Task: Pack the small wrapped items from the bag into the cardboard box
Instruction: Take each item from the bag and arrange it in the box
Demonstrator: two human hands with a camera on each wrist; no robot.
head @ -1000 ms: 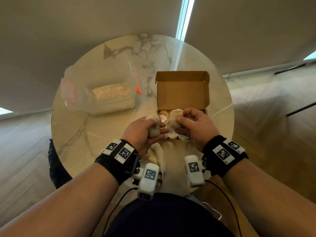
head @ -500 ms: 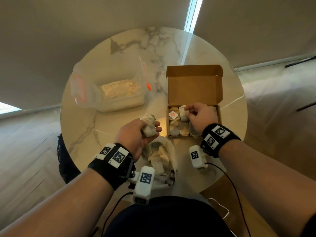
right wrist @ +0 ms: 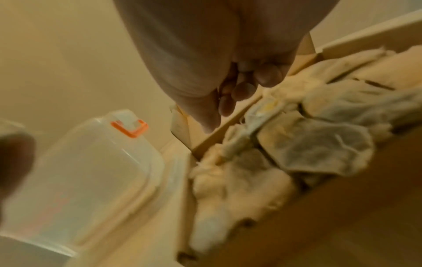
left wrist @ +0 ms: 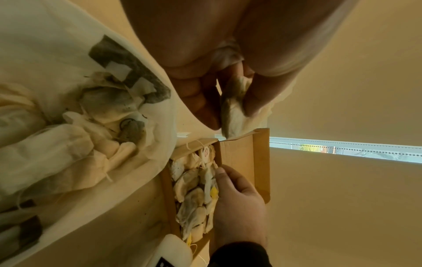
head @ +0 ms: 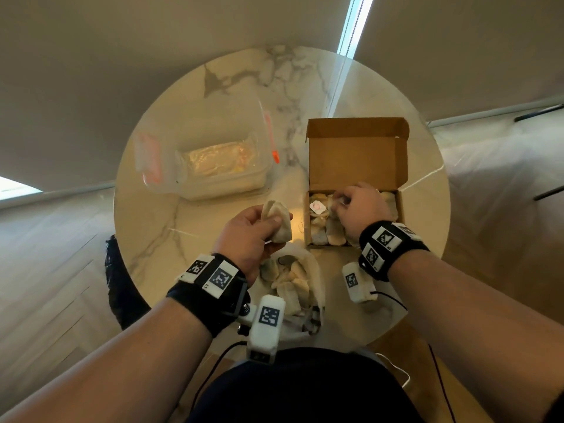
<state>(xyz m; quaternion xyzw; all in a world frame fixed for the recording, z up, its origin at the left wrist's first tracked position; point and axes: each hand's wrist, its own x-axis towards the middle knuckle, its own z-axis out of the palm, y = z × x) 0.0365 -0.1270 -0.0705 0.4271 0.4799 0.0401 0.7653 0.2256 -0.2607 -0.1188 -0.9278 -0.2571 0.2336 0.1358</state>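
Note:
My left hand point(head: 253, 233) holds a pale wrapped item point(head: 279, 222) above the table, just left of the cardboard box point(head: 357, 157). In the left wrist view thumb and fingers point(left wrist: 258, 94) pinch that item point(left wrist: 235, 115). My right hand point(head: 354, 206) is inside the box over the far row of packed items point(head: 332, 235). In the right wrist view its fingers point(right wrist: 244, 90) are loosely curled with nothing between them. The box lid stands upright. A white cloth bag point(head: 314, 270) lies open at the near edge with several items point(left wrist: 102, 101) in it.
A clear plastic container point(head: 219, 166) with orange clips stands at the left back of the round marble table point(head: 171, 227). The table's near edge runs just under the cloth bag. Bare marble lies left of my left hand.
My right hand carried its item from beside the left hand into the box and now rests over the packed items. The left hand stayed left of the box with its item.

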